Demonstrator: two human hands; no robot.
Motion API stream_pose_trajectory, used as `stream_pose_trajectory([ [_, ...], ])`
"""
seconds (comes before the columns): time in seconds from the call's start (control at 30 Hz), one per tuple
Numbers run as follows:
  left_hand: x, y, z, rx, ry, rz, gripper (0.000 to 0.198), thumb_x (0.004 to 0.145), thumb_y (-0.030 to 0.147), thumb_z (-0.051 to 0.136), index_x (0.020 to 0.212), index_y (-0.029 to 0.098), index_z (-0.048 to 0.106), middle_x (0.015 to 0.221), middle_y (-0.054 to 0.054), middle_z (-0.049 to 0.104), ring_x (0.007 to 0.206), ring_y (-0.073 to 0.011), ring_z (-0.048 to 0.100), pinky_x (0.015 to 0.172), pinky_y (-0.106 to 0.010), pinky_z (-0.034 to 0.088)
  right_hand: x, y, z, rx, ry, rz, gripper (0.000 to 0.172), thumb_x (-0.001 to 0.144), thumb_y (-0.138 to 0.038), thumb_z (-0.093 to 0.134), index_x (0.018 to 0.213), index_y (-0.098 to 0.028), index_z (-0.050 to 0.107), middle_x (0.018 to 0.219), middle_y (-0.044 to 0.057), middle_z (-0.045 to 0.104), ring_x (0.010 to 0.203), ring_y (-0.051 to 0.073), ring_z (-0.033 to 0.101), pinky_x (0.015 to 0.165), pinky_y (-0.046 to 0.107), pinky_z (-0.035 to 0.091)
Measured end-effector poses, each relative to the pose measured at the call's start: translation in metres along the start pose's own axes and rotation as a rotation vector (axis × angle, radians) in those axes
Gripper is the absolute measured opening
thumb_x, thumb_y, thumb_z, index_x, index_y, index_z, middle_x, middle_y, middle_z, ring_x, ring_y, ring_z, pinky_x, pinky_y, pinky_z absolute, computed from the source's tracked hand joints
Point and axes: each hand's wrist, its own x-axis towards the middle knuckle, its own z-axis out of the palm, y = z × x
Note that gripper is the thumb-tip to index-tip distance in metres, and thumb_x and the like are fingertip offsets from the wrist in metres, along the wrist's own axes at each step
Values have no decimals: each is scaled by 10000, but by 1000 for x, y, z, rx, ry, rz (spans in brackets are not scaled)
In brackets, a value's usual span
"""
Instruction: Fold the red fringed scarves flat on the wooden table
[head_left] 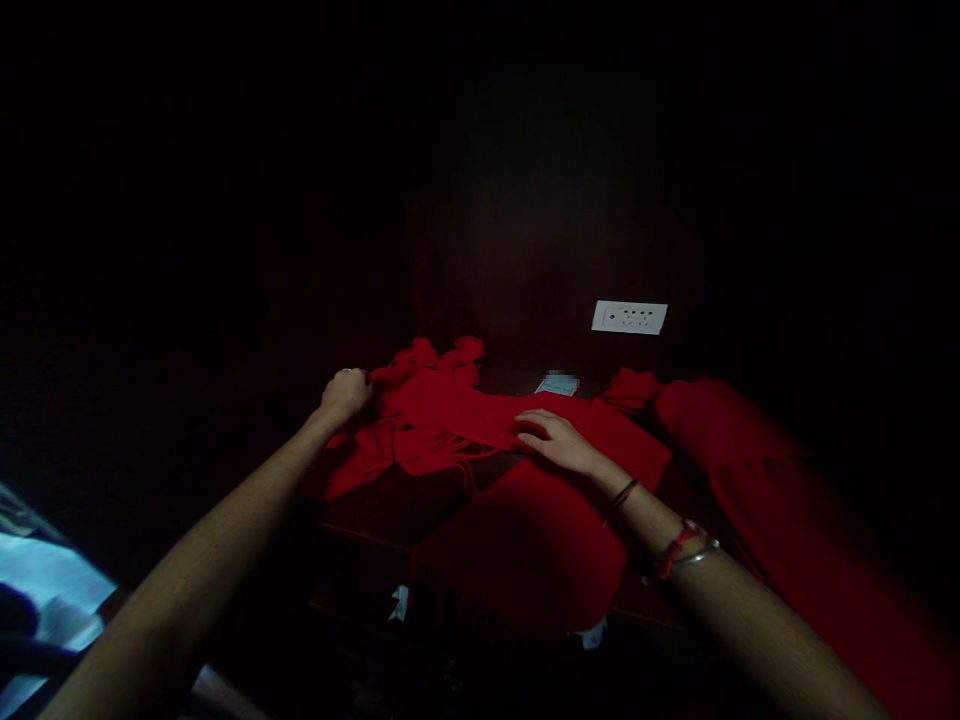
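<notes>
A red cloth (465,412) stretches between my hands across the dark table. My left hand (347,392) is closed on its far left edge. Toward the other end, my right hand (555,440) lies on the fabric with its fingers stretched out and slightly apart. Below the right hand, a wide red cloth piece (517,550) spreads toward the front edge and hangs over it. More bunched red fabric with thin red cords (469,470) lies under and behind the left part. Poor light hides the cloth's folds and exact shape.
A long red cloth heap (787,500) extends along the right side. At the back lies a small pale card-like item (559,384). A white socket plate (630,317) is fixed to the dark wall. Whitish fabric (52,590) shows at the lower left.
</notes>
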Motion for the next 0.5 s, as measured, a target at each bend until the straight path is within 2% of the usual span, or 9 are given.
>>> stream_pose_trajectory([
  [0.03, 1, 17, -3, 1, 29, 13, 144, 707, 200, 442, 571, 152, 443, 553, -2, 463, 775, -182, 480, 676, -277, 355, -1, -7, 0, 151, -21, 57, 364, 739, -326, 458, 1053, -145, 495, 1108, 104, 489, 1015, 171, 445, 899, 337, 318],
  [0.1, -1, 59, -1, -144, -15, 183, 185, 744, 279, 418, 666, 146, 519, 629, -8, 517, 718, -149, 482, 633, -241, 368, -3, -21, 0, 482, -80, 198, 420, 748, -370, 440, 1119, -174, 418, 1096, 95, 495, 941, 156, 498, 829, 335, 386],
  [0.2, -17, 124, 20, -236, -115, 297, 275, 767, 368, 389, 761, 144, 548, 712, -5, 556, 669, -121, 506, 597, -221, 392, -7, -38, 1, 861, -115, 328, 515, 726, -414, 465, 1176, -218, 310, 1065, 79, 506, 864, 141, 536, 736, 317, 441],
  [0.27, -31, 154, 38, -315, -381, 378, 299, 793, 347, 351, 860, 130, 545, 763, -31, 575, 666, -119, 531, 602, -234, 409, -10, -42, 4, 1000, -33, 322, 491, 695, -386, 518, 1128, -232, 345, 1022, 52, 525, 827, 127, 544, 699, 291, 455],
  [0.3, -37, 163, 45, -325, -467, 428, 325, 812, 344, 308, 920, 136, 533, 817, -44, 582, 704, -120, 542, 630, -241, 414, -13, -40, 7, 1041, 34, 324, 438, 682, -358, 537, 1074, -227, 390, 988, 37, 538, 798, 117, 548, 674, 270, 461],
  [0.37, -45, 162, 52, -224, -462, 492, 365, 819, 359, 275, 1013, 149, 501, 961, -74, 562, 852, -145, 526, 725, -268, 398, -18, -30, 12, 1031, 195, 428, 280, 663, -293, 552, 913, -197, 469, 883, 15, 565, 704, 91, 552, 604, 214, 465],
  [0.43, -48, 144, 49, 20, -348, 457, 432, 767, 421, 357, 1093, 157, 459, 1123, -100, 479, 1020, -198, 436, 823, -300, 344, -24, -14, 14, 939, 305, 600, 162, 658, -239, 540, 796, -180, 479, 777, 3, 572, 613, 74, 542, 529, 177, 455],
  [0.47, -48, 131, 45, 169, -359, 399, 527, 704, 454, 438, 1138, 157, 423, 1187, -114, 422, 1072, -232, 385, 849, -319, 321, -26, -6, 14, 856, 316, 669, 129, 664, -227, 525, 773, -179, 475, 736, -1, 571, 584, 72, 538, 503, 171, 450],
  [0.5, -49, 116, 40, 307, -470, 311, 652, 614, 471, 530, 1173, 167, 389, 1217, -119, 391, 1085, -262, 369, 852, -336, 318, -29, 1, 13, 784, 309, 715, 112, 668, -223, 518, 761, -176, 476, 701, 0, 570, 569, 79, 539, 489, 175, 449],
])
